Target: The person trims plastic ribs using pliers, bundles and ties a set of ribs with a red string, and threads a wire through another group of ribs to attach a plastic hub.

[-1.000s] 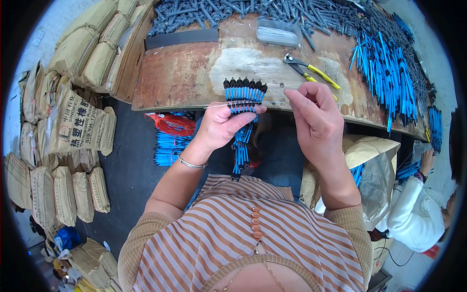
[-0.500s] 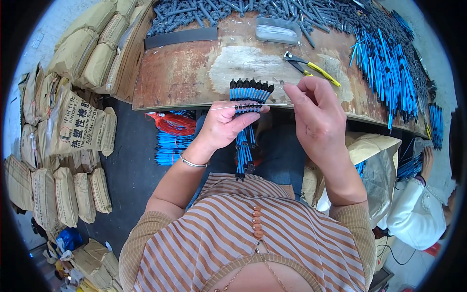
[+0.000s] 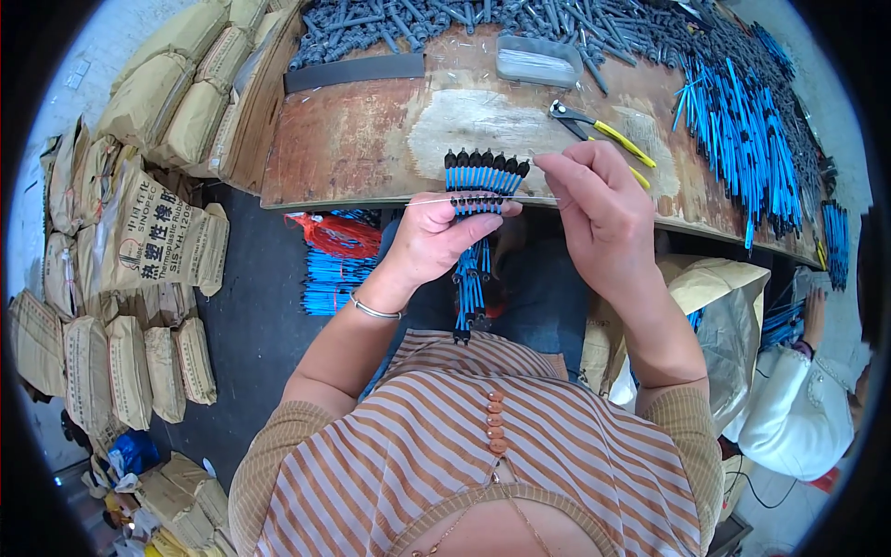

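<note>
My left hand [image 3: 436,239] is closed round a row of thin blue rods [image 3: 483,178] with black bulb-like tips, held upright side by side at the table's front edge. Their lower ends hang beneath the hand over my lap. A thin pale strand [image 3: 534,197] runs crosswise over the row, past the black bands at my fingers, and sticks out on both sides. My right hand [image 3: 603,204] is just right of the row, fingers curled and thumb and forefinger pinched together. Whatever lies between those fingertips is too small to name. The strand's right end reaches the right hand's thumb side.
On the wooden table [image 3: 343,139] lie yellow-handled pliers [image 3: 603,130], a clear tray of pale thin strips [image 3: 538,63], heaped grey parts [image 3: 390,23] and blue rods [image 3: 742,139]. Stacked paper sacks [image 3: 153,232] stand left. A person in a white sleeve [image 3: 789,408] works at right.
The strand now lies nearly level across the rods, where it slanted before. My right hand has come slightly lower relative to the row. The whole view has shifted a little.
</note>
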The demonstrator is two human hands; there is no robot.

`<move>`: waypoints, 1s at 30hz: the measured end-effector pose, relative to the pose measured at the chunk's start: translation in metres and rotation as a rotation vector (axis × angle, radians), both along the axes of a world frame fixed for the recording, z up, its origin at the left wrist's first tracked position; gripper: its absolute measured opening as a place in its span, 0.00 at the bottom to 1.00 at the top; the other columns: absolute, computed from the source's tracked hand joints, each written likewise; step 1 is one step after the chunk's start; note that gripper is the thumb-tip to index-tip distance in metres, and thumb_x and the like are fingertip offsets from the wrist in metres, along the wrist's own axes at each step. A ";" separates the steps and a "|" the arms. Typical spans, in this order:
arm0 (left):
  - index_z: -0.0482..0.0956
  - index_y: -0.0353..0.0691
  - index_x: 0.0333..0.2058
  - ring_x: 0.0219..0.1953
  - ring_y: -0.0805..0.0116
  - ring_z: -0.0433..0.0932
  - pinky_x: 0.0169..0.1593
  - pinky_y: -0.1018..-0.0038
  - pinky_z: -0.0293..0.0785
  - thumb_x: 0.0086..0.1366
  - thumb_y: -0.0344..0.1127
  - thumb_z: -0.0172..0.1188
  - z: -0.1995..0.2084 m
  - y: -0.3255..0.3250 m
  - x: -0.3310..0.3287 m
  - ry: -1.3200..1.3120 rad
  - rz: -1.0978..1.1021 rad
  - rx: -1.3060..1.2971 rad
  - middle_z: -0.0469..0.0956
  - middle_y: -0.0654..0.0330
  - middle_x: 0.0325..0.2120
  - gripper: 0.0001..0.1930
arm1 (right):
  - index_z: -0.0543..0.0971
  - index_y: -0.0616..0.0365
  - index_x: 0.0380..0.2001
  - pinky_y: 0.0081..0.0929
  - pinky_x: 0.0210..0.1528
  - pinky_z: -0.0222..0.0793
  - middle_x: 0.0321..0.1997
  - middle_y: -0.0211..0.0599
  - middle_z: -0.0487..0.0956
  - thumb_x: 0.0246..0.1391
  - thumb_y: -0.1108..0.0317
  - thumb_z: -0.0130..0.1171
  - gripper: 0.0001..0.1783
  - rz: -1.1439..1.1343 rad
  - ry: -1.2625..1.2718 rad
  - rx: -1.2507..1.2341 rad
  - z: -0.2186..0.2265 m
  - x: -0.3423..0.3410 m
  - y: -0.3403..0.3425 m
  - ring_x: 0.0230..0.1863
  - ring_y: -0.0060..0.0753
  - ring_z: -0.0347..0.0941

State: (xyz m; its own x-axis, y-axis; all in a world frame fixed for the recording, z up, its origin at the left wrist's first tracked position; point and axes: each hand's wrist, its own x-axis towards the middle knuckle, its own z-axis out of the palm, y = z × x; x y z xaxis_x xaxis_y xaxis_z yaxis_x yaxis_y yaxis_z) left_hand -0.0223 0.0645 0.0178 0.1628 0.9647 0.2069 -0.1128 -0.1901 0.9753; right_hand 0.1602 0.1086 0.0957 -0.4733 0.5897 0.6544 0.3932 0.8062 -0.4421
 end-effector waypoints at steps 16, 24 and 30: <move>0.76 0.33 0.36 0.42 0.61 0.77 0.46 0.67 0.73 0.57 0.22 0.55 -0.001 -0.002 -0.004 -0.104 -0.037 -0.002 0.77 0.55 0.34 0.07 | 0.76 0.62 0.35 0.20 0.31 0.64 0.28 0.36 0.70 0.43 0.85 0.53 0.13 0.127 0.045 -0.053 0.003 -0.011 0.009 0.30 0.30 0.68; 0.77 0.32 0.37 0.40 0.69 0.76 0.45 0.73 0.71 0.58 0.26 0.56 -0.001 -0.004 -0.007 -0.175 -0.024 -0.036 0.78 0.57 0.34 0.08 | 0.76 0.62 0.36 0.19 0.31 0.61 0.29 0.34 0.70 0.49 0.82 0.49 0.11 0.246 0.024 -0.249 0.009 -0.009 0.016 0.30 0.27 0.66; 0.75 0.34 0.36 0.41 0.58 0.77 0.46 0.65 0.73 0.57 0.25 0.57 -0.001 -0.003 -0.009 -0.164 -0.007 -0.017 0.77 0.55 0.34 0.07 | 0.76 0.63 0.37 0.18 0.31 0.60 0.29 0.32 0.69 0.51 0.80 0.49 0.10 0.301 0.042 -0.325 0.010 -0.012 0.018 0.29 0.25 0.64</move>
State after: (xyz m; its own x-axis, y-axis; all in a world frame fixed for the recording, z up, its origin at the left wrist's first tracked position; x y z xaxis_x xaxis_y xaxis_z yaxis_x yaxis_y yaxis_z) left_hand -0.0311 0.0613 0.0165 0.1354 0.9671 0.2153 -0.2719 -0.1727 0.9467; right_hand 0.1486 0.1269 0.1054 -0.6324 0.6078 0.4802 0.1381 0.6985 -0.7022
